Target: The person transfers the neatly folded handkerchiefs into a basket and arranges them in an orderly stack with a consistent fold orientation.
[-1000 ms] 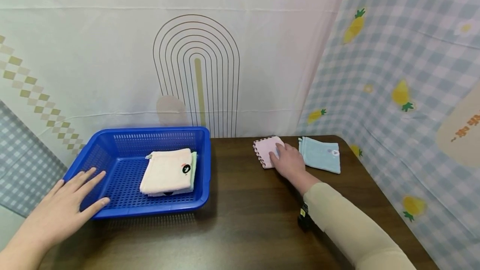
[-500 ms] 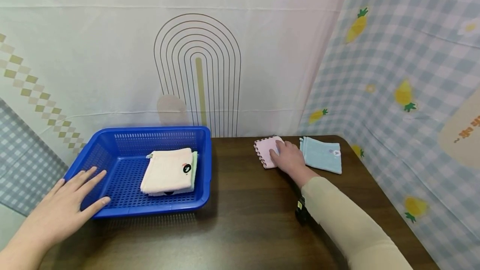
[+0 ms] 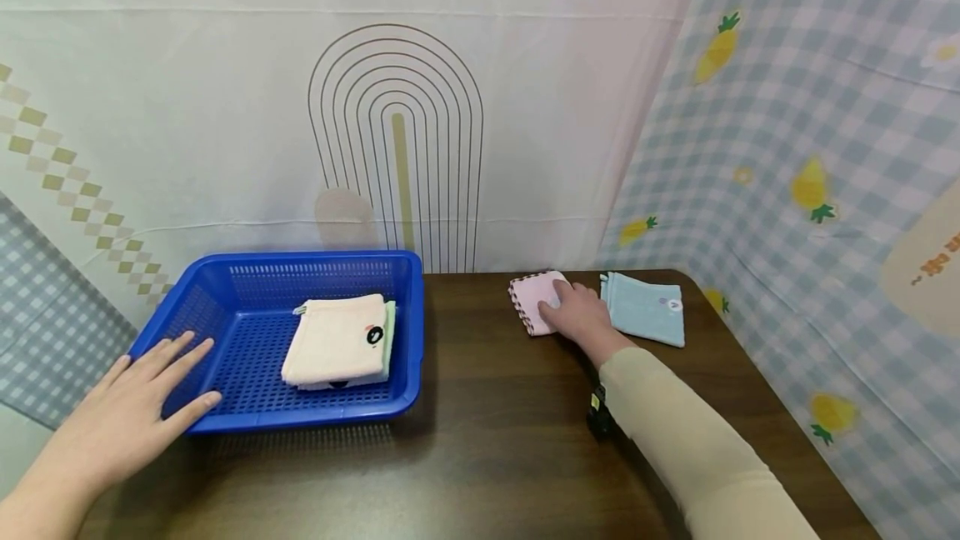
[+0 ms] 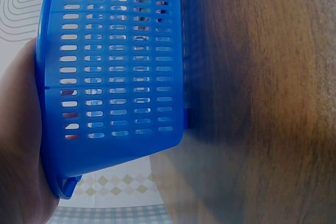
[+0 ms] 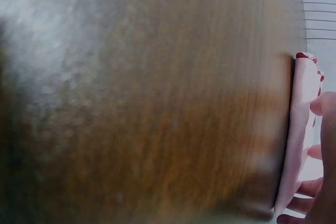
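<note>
On the right of the table lies a folded pink cloth [image 3: 533,302] with a dark checked trim along one side. My right hand [image 3: 581,315] rests on its right part, thumb and fingers loosely bent; in the right wrist view the thumb and fingertips touch the pink cloth [image 5: 300,124]. A folded light blue cloth [image 3: 643,310] lies just right of that hand. My left hand [image 3: 123,419], fingers spread, lies over the left rim of a blue plastic basket [image 3: 300,421]. Inside the basket, a folded cream cloth [image 3: 333,340] lies over a pale green one [image 3: 389,332].
The dark wooden table [image 3: 480,440] ends at a patterned white sheet [image 3: 555,148] behind. A checked blue curtain [image 3: 810,273] borders the right edge. In the left wrist view, the basket's slotted wall [image 4: 115,72] stands beside the tabletop.
My right forearm shifts slightly to the left, while the hand stays on the pink cloth. My left hand and the basket keep their places; the head view tilts a little.
</note>
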### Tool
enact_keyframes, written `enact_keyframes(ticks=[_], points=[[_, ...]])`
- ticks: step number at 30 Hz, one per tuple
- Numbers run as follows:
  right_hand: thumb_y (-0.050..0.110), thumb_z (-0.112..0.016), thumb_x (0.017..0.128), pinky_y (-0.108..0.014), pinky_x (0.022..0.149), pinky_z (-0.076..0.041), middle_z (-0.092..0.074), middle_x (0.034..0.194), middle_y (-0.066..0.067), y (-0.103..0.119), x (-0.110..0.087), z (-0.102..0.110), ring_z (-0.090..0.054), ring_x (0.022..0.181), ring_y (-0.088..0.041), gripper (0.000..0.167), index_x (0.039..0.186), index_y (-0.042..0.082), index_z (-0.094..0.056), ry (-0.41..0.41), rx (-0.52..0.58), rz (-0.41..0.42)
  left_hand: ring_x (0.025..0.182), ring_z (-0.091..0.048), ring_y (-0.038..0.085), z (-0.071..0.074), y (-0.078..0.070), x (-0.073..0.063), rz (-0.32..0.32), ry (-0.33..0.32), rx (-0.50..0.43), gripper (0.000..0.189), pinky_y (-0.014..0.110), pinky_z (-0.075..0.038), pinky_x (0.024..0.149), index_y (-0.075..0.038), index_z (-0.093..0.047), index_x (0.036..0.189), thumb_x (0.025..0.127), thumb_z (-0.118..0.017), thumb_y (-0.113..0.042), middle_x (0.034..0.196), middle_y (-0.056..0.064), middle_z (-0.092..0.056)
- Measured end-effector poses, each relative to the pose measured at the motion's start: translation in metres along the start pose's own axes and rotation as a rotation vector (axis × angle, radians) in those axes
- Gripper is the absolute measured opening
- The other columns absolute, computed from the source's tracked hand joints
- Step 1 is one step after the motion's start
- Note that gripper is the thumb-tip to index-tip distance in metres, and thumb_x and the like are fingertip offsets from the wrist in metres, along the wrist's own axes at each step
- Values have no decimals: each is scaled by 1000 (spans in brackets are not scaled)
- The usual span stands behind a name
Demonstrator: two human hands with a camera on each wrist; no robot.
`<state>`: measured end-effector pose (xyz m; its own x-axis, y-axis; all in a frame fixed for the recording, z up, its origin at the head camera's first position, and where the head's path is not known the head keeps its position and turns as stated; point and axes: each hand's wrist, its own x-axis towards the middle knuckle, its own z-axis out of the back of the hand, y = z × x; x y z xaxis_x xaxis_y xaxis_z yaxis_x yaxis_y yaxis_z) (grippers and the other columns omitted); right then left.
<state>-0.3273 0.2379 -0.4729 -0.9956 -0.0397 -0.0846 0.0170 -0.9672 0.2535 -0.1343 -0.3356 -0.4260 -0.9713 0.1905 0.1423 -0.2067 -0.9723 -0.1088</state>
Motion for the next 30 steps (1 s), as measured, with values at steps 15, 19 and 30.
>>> enact_keyframes(ticks=[15, 19, 30], points=[[52, -56, 93, -61, 104, -37, -43, 144, -28, -2, 4, -1, -37, 133, -46, 75, 151, 7, -40, -14, 38, 5, 139, -25, 54, -1, 0, 0, 4, 9, 8, 82, 46, 27, 111, -8, -33, 155, 95, -55, -60, 154, 31, -30], [52, -59, 91, -60, 102, -38, -45, 141, -27, -3, 6, -2, -39, 131, -45, 75, 149, 7, -43, -20, 43, 5, 139, -25, 55, -1, 0, 1, 7, 12, 5, 83, 46, 27, 111, -8, -33, 155, 95, -55, -60, 154, 31, -29], [43, -62, 93, -56, 108, -36, -47, 145, -26, -1, 6, 2, -41, 134, -44, 69, 148, 4, -44, 8, 100, 29, 139, -25, 55, -1, 1, 0, 7, 7, -4, 83, 47, 27, 111, -9, -32, 155, 94, -55, -60, 155, 30, -29]])
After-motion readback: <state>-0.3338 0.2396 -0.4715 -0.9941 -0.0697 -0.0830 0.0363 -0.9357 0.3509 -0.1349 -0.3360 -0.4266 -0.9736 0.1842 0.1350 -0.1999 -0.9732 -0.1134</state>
